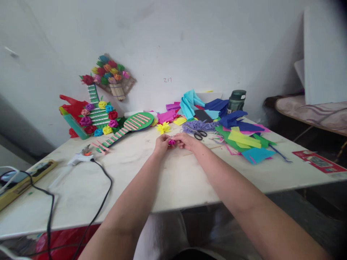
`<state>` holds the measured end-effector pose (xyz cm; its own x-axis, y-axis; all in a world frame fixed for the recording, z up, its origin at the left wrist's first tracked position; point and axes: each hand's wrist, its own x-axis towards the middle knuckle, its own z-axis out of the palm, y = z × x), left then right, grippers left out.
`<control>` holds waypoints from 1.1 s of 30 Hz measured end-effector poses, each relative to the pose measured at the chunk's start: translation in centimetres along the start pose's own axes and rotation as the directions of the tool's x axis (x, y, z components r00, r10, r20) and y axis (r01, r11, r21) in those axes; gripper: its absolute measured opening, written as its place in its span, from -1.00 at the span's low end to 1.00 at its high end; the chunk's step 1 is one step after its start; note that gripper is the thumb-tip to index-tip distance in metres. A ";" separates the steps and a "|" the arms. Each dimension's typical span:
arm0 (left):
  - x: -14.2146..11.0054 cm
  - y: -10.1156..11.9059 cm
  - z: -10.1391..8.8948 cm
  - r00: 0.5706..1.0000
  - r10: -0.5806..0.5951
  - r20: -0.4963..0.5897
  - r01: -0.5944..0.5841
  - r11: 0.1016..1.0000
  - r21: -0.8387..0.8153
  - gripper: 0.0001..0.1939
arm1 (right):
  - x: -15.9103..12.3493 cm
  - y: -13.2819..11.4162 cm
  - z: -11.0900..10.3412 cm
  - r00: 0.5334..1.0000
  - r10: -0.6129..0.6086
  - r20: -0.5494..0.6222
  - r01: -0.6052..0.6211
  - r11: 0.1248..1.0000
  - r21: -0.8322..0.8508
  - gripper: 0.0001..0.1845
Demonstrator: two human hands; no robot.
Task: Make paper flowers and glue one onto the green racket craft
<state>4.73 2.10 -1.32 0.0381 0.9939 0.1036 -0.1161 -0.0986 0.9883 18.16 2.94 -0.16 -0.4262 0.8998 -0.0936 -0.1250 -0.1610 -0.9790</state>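
- In the head view, your left hand (162, 143) and right hand (184, 141) meet above the middle of the white table (179, 180), both forearms reaching forward from the near edge.
- The small magenta flower (171, 142) sits between your two hands, at the fingertips.
- Your left fingers are bent inward and pinch the flower from its left side.
- Your right fingers are curled, thumb and forefinger pinching at its right side; the exact contact under the petals is too small to tell.
- Just beyond your left hand lies a yellow paper flower (163, 128), open and apart from your fingers.
- Beyond your right hand you have black-handled scissors (200, 135) beside a heap of purple yarn (200, 126).
- To your right, sheets of coloured paper (244, 139) overlap in a loose pile, with a dark green bottle (236, 101) upright behind them.
- To your left, a green paddle-shaped piece (137, 122) with pink strips lies near a flower-trimmed green piece (99, 116) that leans by the wall.
- Nearer you on that side rests a white glue gun (81, 157), its black cord running off the table's front edge.
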 end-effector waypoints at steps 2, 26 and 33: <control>0.1 0.0 0.0 1.000 0.003 -0.012 -0.003 1.000 0.015 -0.85 | 0.2 0.2 0.1 0.999 -0.019 -0.029 0.019 1.000 -0.019 -0.70; 0.4 0.0 -0.6 0.984 0.091 -0.150 -0.063 0.981 0.184 -0.90 | 0.1 -0.7 0.6 0.919 -0.344 -0.190 -0.033 0.415 -0.909 -0.80; 0.2 0.3 -1.5 0.999 -0.041 -0.026 0.045 0.989 0.143 -0.75 | -0.5 -0.9 -0.8 0.987 -0.119 -0.106 0.016 0.734 -0.679 -0.75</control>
<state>3.26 2.38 -1.16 0.0168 0.9981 0.0597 0.0289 -0.0602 0.9978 19.24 2.96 0.66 -0.3113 0.9503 0.0051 0.5103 0.1717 -0.8427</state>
